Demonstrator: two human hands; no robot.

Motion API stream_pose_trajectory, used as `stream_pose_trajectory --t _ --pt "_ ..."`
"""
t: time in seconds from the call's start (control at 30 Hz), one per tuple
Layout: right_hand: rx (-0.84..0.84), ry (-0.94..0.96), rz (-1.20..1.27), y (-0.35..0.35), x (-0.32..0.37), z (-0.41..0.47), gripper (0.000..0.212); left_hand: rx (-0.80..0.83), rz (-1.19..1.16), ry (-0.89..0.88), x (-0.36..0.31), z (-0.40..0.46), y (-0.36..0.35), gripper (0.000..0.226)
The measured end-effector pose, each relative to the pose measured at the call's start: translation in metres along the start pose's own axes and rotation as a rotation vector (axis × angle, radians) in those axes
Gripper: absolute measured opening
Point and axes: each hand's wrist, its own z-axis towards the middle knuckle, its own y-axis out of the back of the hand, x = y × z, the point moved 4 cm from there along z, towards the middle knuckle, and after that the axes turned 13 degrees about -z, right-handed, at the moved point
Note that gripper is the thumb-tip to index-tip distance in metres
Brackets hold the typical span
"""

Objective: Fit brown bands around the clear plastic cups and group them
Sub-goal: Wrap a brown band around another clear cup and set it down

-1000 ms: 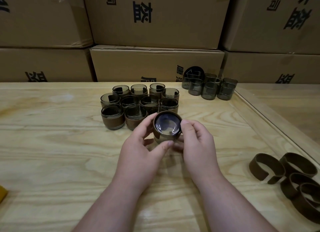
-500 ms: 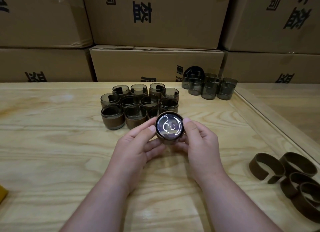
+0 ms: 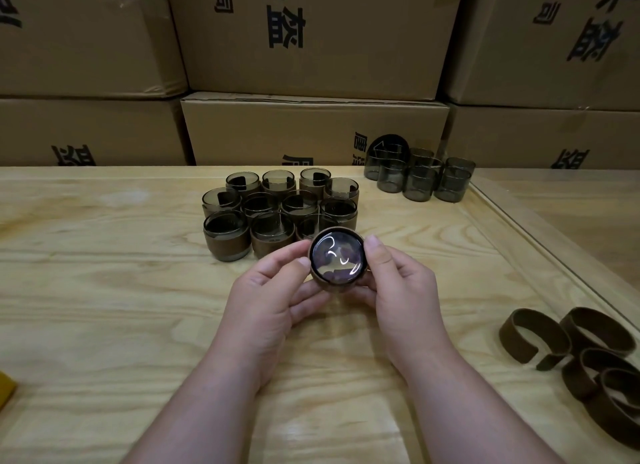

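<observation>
Held cup: a clear cup [image 3: 337,258] with a brown band [image 3: 332,285] around its wall is raised above the table, tipped so its round end faces the camera; bright reflections curl across that face.
Left hand: the left hand [image 3: 273,304] grips the cup from the left, thumb against the rim, fingers curled under the banded wall.
Right hand: the right hand [image 3: 398,290] grips it from the right, thumb on the rim's right edge, fingers wrapped beneath.
Banded group: a cluster of banded cups [image 3: 280,210] stands upright in tight rows just beyond the hands, cups touching one another; the held cup hides part of the nearest one.
Bare cups: a smaller bunch of bare cups [image 3: 420,176] stands at the far right of the table, against the boxes, well apart from the banded cluster.
Loose bands: open brown bands [image 3: 585,356] lie piled near the right edge, some overlapping.
Table: a pale wooden table [image 3: 104,290] with a raised strip along its right side.
Background: stacked cardboard boxes [image 3: 311,37] with dark printed characters.
Left edge: a small yellow object [image 3: 5,389], mostly cut off.
</observation>
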Motion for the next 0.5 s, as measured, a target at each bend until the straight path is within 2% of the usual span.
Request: stream_pose_trajectory --t 0.1,0.23,0.33,0.5 --pt "0.010 -0.007 0.002 -0.0011 -0.0030 0.0011 0.027 -0.026 0.032 -0.009 0.0018 0.0012 0.0025 0.022" --pt "0.043 0.005 -0.023 -0.0026 -0.0029 0.0011 0.025 -0.043 0.058 -0.022 0.0031 0.0025 0.0040 0.023" --pt "0.065 0.003 -0.033 -0.0031 -0.0016 0.0004 0.028 -0.041 0.053 -0.039 0.0021 0.0026 0.0035 0.041" --pt "0.066 -0.005 -0.027 -0.0043 -0.0015 0.0008 0.030 -0.033 0.051 -0.059 0.0015 0.0033 0.0032 0.058"
